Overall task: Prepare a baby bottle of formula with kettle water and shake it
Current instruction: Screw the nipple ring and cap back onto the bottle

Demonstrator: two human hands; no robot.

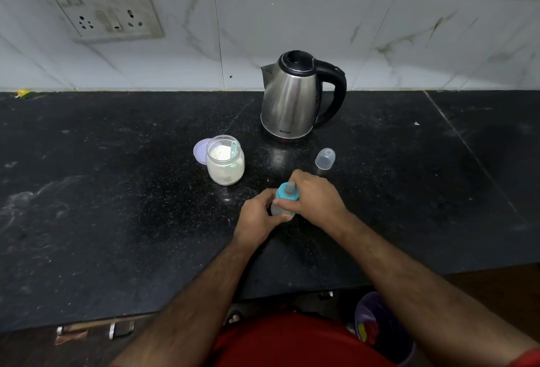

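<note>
A small baby bottle [281,210] with a blue collar and nipple [287,190] stands on the black counter [117,191]. My left hand [257,214] grips the bottle's body from the left. My right hand [315,197] curls round the blue collar at the top. Behind stands a steel kettle [292,97] with a black lid and handle. An open glass jar [225,160] of white formula powder holds a pale blue scoop [234,147]. The bottle's clear cap [325,158] lies to the right of the jar.
The jar's purple lid [200,152] leans behind the jar on its left. A wall socket plate [99,1] sits on the tiled wall at upper left. The counter's front edge runs below my forearms; a purple bin [380,328] stands on the floor at lower right.
</note>
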